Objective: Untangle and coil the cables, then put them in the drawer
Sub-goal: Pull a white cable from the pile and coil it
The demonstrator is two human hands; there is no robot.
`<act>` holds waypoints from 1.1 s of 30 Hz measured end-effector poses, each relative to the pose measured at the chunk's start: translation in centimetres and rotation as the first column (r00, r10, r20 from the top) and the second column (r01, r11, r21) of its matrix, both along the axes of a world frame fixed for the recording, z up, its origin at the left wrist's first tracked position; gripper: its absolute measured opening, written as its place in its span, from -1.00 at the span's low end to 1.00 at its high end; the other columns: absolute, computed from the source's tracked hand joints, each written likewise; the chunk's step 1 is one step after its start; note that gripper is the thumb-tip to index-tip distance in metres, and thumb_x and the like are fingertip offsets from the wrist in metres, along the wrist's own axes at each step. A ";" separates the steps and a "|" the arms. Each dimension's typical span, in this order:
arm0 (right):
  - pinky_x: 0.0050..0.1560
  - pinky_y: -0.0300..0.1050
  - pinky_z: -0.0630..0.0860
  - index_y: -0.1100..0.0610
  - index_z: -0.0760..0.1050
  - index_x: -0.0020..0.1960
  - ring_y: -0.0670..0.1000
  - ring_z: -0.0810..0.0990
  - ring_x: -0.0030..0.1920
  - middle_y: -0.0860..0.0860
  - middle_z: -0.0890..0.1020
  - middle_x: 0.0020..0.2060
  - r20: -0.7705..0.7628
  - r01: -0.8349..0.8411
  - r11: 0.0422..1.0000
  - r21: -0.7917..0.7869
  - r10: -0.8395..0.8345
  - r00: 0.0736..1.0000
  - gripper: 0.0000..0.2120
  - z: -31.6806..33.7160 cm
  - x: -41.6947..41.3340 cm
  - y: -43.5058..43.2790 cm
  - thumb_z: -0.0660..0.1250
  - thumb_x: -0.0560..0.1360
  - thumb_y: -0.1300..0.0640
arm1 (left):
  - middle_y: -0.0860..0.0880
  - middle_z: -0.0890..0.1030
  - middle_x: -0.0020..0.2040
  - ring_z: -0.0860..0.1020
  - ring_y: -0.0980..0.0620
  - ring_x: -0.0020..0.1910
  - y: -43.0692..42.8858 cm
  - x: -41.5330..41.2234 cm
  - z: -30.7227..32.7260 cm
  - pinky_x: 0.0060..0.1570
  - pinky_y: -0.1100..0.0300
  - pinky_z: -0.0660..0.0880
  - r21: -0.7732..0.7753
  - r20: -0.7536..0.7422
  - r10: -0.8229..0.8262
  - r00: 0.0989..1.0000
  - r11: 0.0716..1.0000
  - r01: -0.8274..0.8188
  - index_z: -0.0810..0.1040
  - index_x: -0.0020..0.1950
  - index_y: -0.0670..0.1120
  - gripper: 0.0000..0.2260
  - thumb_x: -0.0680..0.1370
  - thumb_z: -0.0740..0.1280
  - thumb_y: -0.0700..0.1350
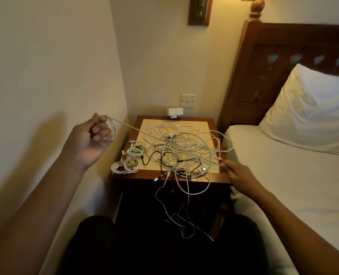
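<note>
The white cable point(164, 142) is stretching taut from the left hand point(93, 139), at the middle left of the frame, down across the tabletop point(138, 120) to the right hand point(238, 175) near its lower right corner. The line is passing right over the tangle point(180, 149). If it is snagging on a loop there, a harder pull would likely be tightening a knot or dragging the whole heap toward the edge. Several strands point(181, 211) are already hanging off the front, and their weight could be pulling more cable down to the floor.

The left fingers are curling around a small coil point(113, 128) of the same cable, with the thumb lying on top. The right fingers point(223, 167) seem to be pinching the line lightly, though the grip itself is partly hidden.

The tangle is looking loose and wide, mostly thin white leads with a few black ones and a pale green one threading through. Finished coils point(128, 161) are sitting bunched at the lower left of the tabletop. The drawer is not showing in the dark below.
</note>
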State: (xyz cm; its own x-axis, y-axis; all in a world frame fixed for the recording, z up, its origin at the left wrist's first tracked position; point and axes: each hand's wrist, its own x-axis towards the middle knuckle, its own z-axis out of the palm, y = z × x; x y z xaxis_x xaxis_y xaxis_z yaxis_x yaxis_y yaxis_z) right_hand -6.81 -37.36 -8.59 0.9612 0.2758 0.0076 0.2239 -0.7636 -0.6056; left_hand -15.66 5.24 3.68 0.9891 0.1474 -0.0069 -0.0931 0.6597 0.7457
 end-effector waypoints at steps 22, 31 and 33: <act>0.14 0.03 0.61 -0.01 0.53 0.27 -0.12 0.65 0.04 -0.07 0.69 0.02 0.040 -0.337 0.883 0.326 0.343 0.938 -0.78 7.6 -7.5 11.2 0.14 0.73 0.06 | 0.01 0.37 -0.42 0.29 0.14 -0.50 -13.4 -1.5 2.1 -0.40 0.27 0.32 0.277 -0.043 -0.349 0.936 0.896 0.347 0.55 0.07 -0.23 -0.72 0.71 0.15 -0.07; -0.36 -0.17 0.38 -0.01 0.59 0.14 -0.08 0.46 -0.37 -0.05 0.54 -0.33 0.122 -0.354 0.826 0.439 0.335 0.934 -0.74 7.0 -13.6 13.7 0.13 0.73 -0.02 | -0.05 0.73 -0.11 0.67 0.01 -0.16 -10.3 0.4 -0.7 -0.07 0.21 0.60 0.687 0.063 0.070 0.996 0.720 -0.094 0.58 0.16 -0.14 -0.80 0.73 0.19 -0.12; -0.34 -0.20 0.42 -0.01 0.61 0.11 -0.04 0.54 -0.32 -0.04 0.62 -0.26 0.162 -0.417 0.844 0.337 0.384 0.909 -0.78 9.3 -13.3 13.3 0.20 0.71 -0.02 | -0.04 0.72 -0.09 0.66 0.10 -0.20 -10.2 -0.1 -2.1 -0.11 0.26 0.54 0.909 0.058 0.042 0.997 0.412 -0.070 0.59 0.17 -0.10 -0.77 0.73 0.17 -0.06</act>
